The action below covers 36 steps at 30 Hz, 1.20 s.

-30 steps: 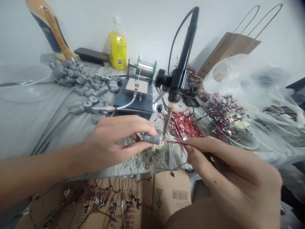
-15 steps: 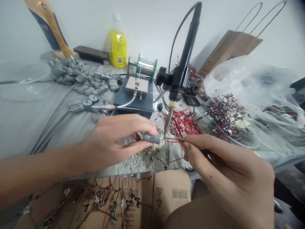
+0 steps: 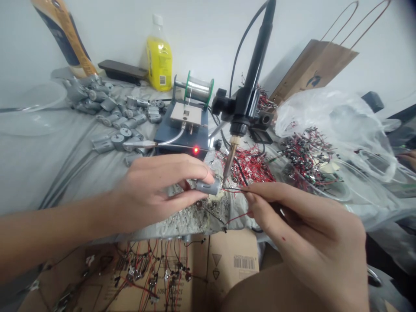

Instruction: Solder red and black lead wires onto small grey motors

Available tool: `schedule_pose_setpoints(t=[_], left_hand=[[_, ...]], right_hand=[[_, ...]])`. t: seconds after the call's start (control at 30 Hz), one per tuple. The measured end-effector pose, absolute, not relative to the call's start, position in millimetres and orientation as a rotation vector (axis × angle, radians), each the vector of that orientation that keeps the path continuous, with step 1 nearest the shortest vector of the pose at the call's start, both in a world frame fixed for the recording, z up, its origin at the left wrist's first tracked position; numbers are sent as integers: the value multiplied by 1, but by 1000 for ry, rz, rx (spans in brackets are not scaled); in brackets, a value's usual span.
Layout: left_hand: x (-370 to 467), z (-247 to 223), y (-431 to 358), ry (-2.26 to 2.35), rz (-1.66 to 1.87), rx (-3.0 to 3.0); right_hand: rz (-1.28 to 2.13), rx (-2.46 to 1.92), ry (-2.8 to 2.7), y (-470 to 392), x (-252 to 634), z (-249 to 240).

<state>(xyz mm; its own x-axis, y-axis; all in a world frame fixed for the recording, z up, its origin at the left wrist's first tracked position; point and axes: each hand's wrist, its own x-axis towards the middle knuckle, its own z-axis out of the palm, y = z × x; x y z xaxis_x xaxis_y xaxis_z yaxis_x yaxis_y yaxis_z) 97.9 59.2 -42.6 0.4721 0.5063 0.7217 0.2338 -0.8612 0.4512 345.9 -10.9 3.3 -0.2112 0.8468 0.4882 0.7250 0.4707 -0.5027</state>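
Note:
Between the thumb and fingers of my left hand is a small grey cylindrical motor, lying on its side with its end facing right. My right hand pinches thin black and red wires that reach left to that end of the motor. Right above this spot is the tip of a soldering iron, clamped upright in a black holder. Whether the tip touches the wires or the motor is too small to tell.
Behind my hands stands a blue solder feeder with a solder spool and a lit red light. Grey motors lie heaped at left. Red wires are piled behind the iron. A cardboard box with wired parts lies below the table edge.
A red light has come on at the front of the feeder. My right hand has shifted slightly left, nearer the motor. My left hand has hardly moved.

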Motion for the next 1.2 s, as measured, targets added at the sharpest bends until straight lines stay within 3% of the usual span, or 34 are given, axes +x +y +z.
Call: schedule_pose_setpoints(t=[1.2], left_hand=[[98,-42,58,636,1382,2422]], right_hand=[[261,-1323,-2018,-8,346,6]])
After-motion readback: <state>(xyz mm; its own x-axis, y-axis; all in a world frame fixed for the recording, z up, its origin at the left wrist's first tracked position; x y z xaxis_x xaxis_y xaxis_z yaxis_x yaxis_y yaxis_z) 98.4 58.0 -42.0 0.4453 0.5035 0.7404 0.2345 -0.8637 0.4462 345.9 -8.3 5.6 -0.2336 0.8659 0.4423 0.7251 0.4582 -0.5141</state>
